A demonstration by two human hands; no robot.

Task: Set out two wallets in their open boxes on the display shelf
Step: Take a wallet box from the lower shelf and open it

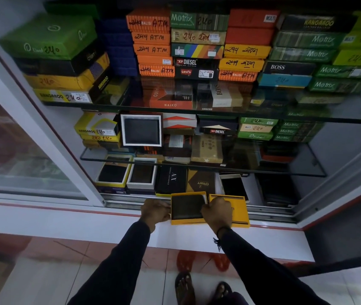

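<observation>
At the lower centre of the frame, on the white ledge in front of the cabinet's sliding track, sits an open yellow box with a dark wallet lying flat inside it; its yellow lid lies just beside it to the right. The left hand is curled against the box's left wall, and the right hand pinches the right wall near the wallet's edge, partly over the lid. The box looks like light, thin card that would buckle if squeezed, so holding both side walls low and keeping it level should stop the loose wallet sliding. Two open boxed wallets already stand on the bottom shelf, left of centre.
</observation>
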